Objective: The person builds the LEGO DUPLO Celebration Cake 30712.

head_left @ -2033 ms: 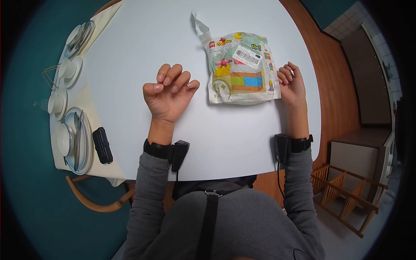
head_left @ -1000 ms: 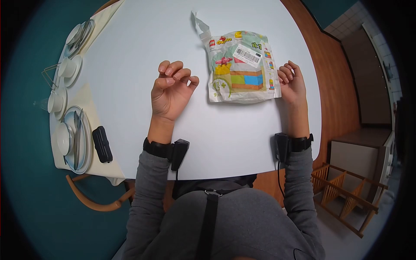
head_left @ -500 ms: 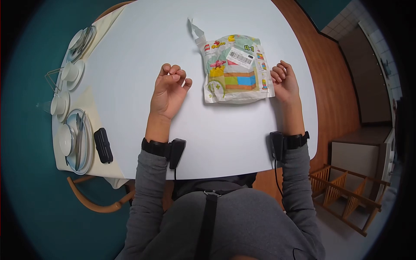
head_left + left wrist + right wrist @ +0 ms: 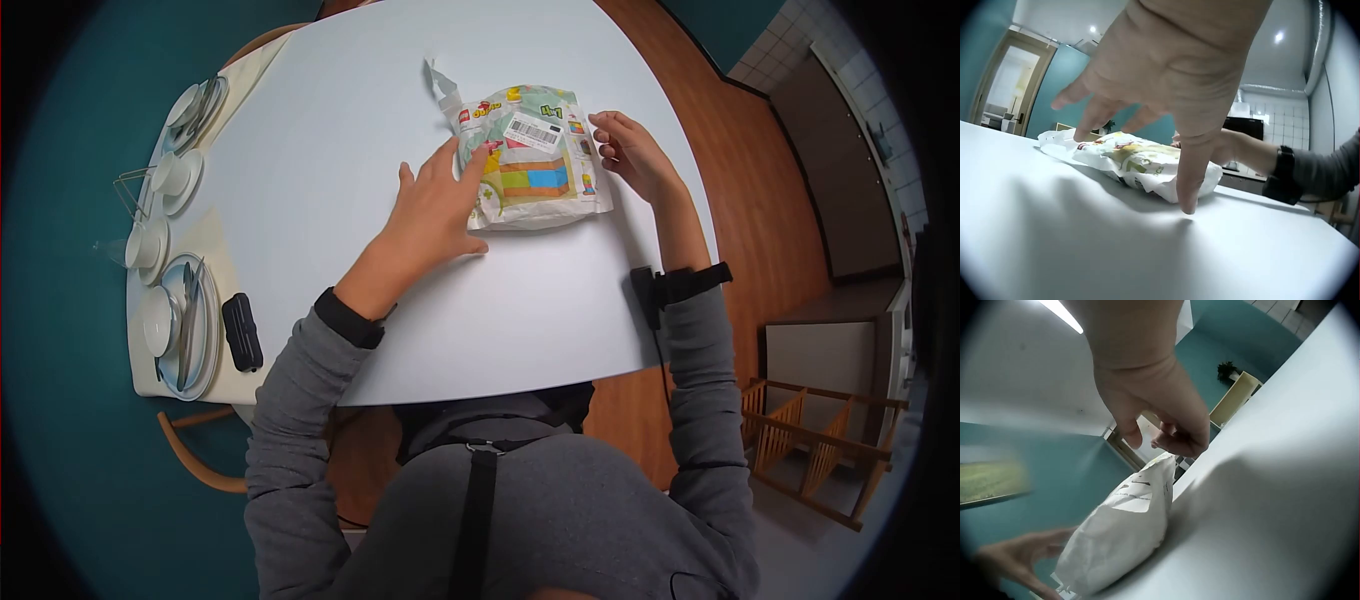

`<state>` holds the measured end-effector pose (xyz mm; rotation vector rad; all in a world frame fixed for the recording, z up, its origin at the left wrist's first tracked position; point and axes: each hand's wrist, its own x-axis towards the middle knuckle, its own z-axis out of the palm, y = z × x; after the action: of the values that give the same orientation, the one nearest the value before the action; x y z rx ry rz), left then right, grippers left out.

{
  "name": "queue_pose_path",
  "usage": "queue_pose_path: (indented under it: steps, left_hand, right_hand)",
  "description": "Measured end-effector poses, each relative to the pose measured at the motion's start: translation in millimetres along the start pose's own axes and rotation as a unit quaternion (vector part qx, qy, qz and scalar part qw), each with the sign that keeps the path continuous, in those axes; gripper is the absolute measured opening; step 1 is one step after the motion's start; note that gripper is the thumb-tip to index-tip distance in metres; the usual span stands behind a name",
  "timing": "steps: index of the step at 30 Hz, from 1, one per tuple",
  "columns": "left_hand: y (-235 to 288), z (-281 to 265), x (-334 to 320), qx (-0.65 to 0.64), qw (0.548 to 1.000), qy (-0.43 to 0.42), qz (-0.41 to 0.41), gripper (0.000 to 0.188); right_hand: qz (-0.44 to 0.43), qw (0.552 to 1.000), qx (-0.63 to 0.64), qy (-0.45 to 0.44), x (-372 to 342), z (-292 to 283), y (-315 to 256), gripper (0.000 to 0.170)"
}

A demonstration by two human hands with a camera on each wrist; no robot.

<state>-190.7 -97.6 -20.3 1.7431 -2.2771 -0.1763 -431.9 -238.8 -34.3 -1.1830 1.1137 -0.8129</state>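
Overhanging the left side of one printed bag (image 4: 530,182), the left hand (image 4: 428,215) has four fingers spread and its one thumb held apart toward the person; whether the fingertips touch the bag cannot be told. The right hand (image 4: 637,155) is just beside the bag's right edge, its fingers loosely bent; contact there cannot be told either. So the bag lies between the two hands on one white table (image 4: 450,340), with one barcode label (image 4: 533,132) on its face and one pale strip (image 4: 440,88) sticking out at a corner past the left fingertips. Behind the hands are two dark wristbands (image 4: 695,285) and two grey sleeves (image 4: 710,390).

Left of the left hand, one black case (image 4: 241,332) lies on a cream cloth (image 4: 222,250). Farther left stand two white cups (image 4: 145,243), each on its own saucer, between two place settings. The nearer setting has one bowl (image 4: 157,320) on stacked plates (image 4: 207,345) beside some cutlery (image 4: 188,325); the farther has one bowl too.

Well right of the right hand, below the table, stands one wooden rack (image 4: 825,455).
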Motion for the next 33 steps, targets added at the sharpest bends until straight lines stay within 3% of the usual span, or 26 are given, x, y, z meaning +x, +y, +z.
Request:
queue_pose_path:
  steps: [1, 2, 3, 4, 5, 6, 7, 8, 9, 10, 11, 15, 17, 18, 20, 27, 29, 33]
  left_hand:
    - [1.4, 8.0, -1.8, 0.074, 0.997, 0.029, 0.000, 0.096]
    - [8.0, 8.5, -1.6, 0.147, 0.987, 0.059, 0.001, 0.093]
    - [11.2, 7.3, -1.4, 0.147, 0.987, 0.060, 0.004, 0.093]
    - [13.9, 5.8, -1.1, 0.183, 0.983, 0.029, -0.014, 0.081]
    - [17.2, 3.4, -1.1, 0.219, 0.975, -0.003, -0.032, 0.069]
    - [17.8, 6.0, -2.7, 0.218, 0.975, -0.002, -0.030, 0.069]
    - [16.5, 11.4, -4.9, 0.261, 0.965, 0.007, -0.011, 0.050]
    - [15.4, 14.6, -7.4, 0.304, 0.952, 0.017, 0.006, 0.033]
    - [15.2, 17.3, -8.9, 0.305, 0.952, 0.020, 0.007, 0.033]
    - [15.5, 20.8, -7.9, 0.332, 0.942, 0.033, 0.030, 0.021]
    - [16.8, 22.0, -7.3, 0.357, 0.932, 0.046, 0.052, 0.010]
    - [20.2, 21.8, -8.0, 0.350, 0.932, 0.045, 0.082, 0.002]
    - [20.2, 18.6, -10.4, 0.375, 0.920, 0.024, 0.107, 0.003]
    - [18.3, 17.5, -11.6, 0.377, 0.920, 0.026, 0.108, 0.003]
    - [14.9, 16.5, -14.1, 0.355, 0.923, 0.067, 0.132, 0.005]
    - [6.6, -7.2, -18.3, 0.357, 0.915, 0.109, 0.155, 0.007]
    - [3.8, -14.0, -20.5, 0.348, 0.910, 0.154, 0.162, 0.007]
    - [2.9, -28.2, -21.5, 0.327, 0.918, 0.162, 0.158, 0.008]
  right_hand:
    - [-0.016, 0.997, -0.078, -0.005, 2.5, -4.7, 1.9, 0.029]
    - [-0.017, 0.997, -0.078, -0.003, -2.9, -6.0, -2.9, 0.029]
    - [-0.026, 0.982, -0.187, -0.022, -9.9, -7.1, -8.8, 0.031]
    - [-0.033, 0.955, -0.294, -0.040, -15.5, -8.2, -12.3, 0.034]
    - [-0.033, 0.955, -0.293, -0.037, -17.7, -10.9, -11.5, 0.034]
    - [-0.043, 0.922, -0.380, -0.057, -19.8, -14.1, -10.1, 0.037]
    - [-0.053, 0.881, -0.464, -0.077, -22.2, -15.3, -9.8, 0.040]
    - [-0.054, 0.881, -0.465, -0.075, -25.3, -13.5, -10.8, 0.040]
    - [-0.028, 0.865, -0.495, -0.071, -29.2, -12.6, -12.4, 0.042]
    - [-0.001, 0.849, -0.523, -0.068, -31.7, -13.4, -13.5, 0.045]
    - [-0.009, 0.851, -0.520, -0.073, -37.9, -12.3, -19.8, 0.045]
    - [0.001, 0.853, -0.514, -0.088, -37.7, -13.9, -22.4, 0.042]
    - [0.085, 0.837, -0.509, -0.183, -34.2, -14.5, -20.3, 0.040]
    - [0.083, 0.838, -0.508, -0.180, -31.8, -15.5, -17.9, 0.040]
    - [0.115, 0.892, -0.395, -0.187, -27.2, -20.8, -10.9, 0.038]
    - [0.091, 0.900, -0.373, -0.204, -34.5, -20.1, -14.7, 0.033]
    - [0.093, 0.922, -0.319, -0.200, -42.9, -20.5, -22.7, 0.031]
    - [0.117, 0.944, -0.262, -0.165, -50.9, -16.3, -33.2, 0.027]
